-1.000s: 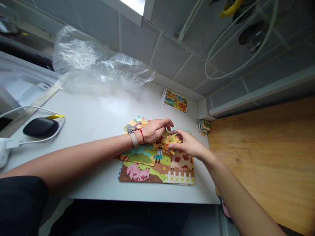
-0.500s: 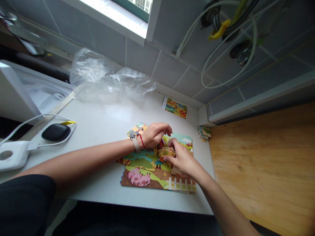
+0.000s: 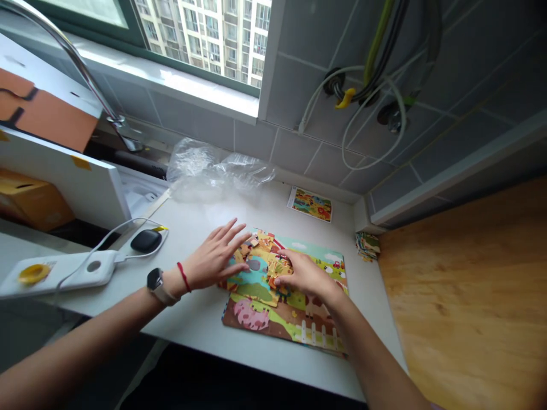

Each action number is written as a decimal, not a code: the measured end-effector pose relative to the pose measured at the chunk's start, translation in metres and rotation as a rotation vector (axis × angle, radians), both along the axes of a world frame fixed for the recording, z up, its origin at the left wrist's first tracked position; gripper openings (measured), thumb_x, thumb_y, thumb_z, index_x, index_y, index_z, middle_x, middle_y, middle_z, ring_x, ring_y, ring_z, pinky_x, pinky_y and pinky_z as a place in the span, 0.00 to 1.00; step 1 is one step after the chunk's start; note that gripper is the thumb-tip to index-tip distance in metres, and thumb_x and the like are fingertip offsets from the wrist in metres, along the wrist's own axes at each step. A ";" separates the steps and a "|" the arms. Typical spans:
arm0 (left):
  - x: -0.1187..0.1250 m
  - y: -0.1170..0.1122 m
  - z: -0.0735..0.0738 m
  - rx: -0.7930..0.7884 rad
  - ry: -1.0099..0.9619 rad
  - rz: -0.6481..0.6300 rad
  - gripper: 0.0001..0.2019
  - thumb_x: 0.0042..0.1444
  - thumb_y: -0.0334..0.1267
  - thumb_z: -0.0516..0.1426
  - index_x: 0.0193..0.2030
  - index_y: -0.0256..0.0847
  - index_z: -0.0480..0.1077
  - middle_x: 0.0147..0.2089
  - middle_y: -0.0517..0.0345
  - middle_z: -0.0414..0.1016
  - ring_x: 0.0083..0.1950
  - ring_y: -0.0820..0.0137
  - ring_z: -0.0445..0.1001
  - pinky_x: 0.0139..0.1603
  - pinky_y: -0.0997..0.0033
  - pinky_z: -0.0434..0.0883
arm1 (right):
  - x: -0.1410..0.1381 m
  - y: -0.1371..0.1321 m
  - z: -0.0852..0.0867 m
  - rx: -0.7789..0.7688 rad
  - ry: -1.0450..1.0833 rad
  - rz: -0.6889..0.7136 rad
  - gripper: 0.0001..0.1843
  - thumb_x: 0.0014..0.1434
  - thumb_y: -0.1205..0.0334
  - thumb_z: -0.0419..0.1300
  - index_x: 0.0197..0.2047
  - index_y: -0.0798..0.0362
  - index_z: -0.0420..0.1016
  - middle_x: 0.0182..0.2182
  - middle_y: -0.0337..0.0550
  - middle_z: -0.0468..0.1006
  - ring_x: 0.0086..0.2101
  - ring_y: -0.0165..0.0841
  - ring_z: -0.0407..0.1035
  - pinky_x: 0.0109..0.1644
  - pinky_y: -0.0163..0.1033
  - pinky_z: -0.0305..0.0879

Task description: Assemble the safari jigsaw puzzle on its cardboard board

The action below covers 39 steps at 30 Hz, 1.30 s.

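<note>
A farm picture puzzle (image 3: 282, 319) with a pink pig and a white fence lies flat on the white counter. On its upper left rests a smaller partly joined jigsaw section (image 3: 255, 279) with animals and blue water. My right hand (image 3: 307, 274) bends over the middle, its thumb and fingers closed around yellow-orange jigsaw pieces (image 3: 280, 269) at the section's right edge. How many pieces it grips is hidden. My left hand (image 3: 216, 256) is open, fingers spread, at the section's left side, and the thumb reaches over its edge.
A small picture card (image 3: 311, 204) lies near the wall. Stacked puzzle pieces (image 3: 367, 246) sit at the counter's right edge, beside a wooden surface (image 3: 453, 285). Clear plastic wrap (image 3: 217, 171) is at the back. A power strip (image 3: 81, 273) and black case (image 3: 146, 241) stand left.
My left hand has drawn back left from over the puzzle and spread its fingers, uncovering the animal section. My right hand stays at the pieces. The camera view has shifted, showing more window.
</note>
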<state>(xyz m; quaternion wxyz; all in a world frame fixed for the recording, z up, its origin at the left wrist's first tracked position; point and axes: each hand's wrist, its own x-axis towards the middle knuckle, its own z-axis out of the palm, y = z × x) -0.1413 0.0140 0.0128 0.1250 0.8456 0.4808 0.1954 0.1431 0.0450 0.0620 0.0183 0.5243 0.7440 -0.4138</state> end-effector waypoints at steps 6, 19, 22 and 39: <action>-0.022 -0.049 -0.035 -0.072 0.151 0.055 0.41 0.68 0.66 0.54 0.80 0.45 0.55 0.81 0.43 0.52 0.81 0.43 0.50 0.78 0.40 0.55 | -0.007 0.007 0.005 0.094 -0.256 0.046 0.33 0.50 0.53 0.77 0.57 0.52 0.77 0.57 0.55 0.73 0.59 0.52 0.69 0.58 0.45 0.66; -0.015 -0.045 -0.021 -0.119 0.179 0.057 0.42 0.61 0.68 0.60 0.76 0.51 0.62 0.80 0.45 0.56 0.80 0.42 0.55 0.78 0.38 0.54 | 0.005 0.027 -0.001 0.015 -0.032 0.043 0.28 0.39 0.54 0.80 0.42 0.49 0.77 0.43 0.43 0.84 0.47 0.46 0.77 0.43 0.39 0.69; -0.014 -0.045 -0.018 -0.129 0.193 0.065 0.41 0.63 0.66 0.60 0.77 0.49 0.61 0.80 0.45 0.56 0.80 0.42 0.54 0.78 0.38 0.55 | 0.024 0.037 -0.002 -0.081 0.044 0.061 0.24 0.39 0.50 0.78 0.37 0.49 0.79 0.34 0.38 0.83 0.40 0.42 0.78 0.37 0.37 0.68; -0.015 -0.045 -0.016 -0.161 0.261 0.099 0.36 0.69 0.57 0.53 0.80 0.47 0.55 0.82 0.46 0.51 0.81 0.46 0.54 0.79 0.43 0.54 | 0.043 0.104 -0.010 -0.252 0.452 0.204 0.24 0.47 0.44 0.75 0.39 0.53 0.80 0.31 0.36 0.79 0.34 0.35 0.73 0.39 0.36 0.66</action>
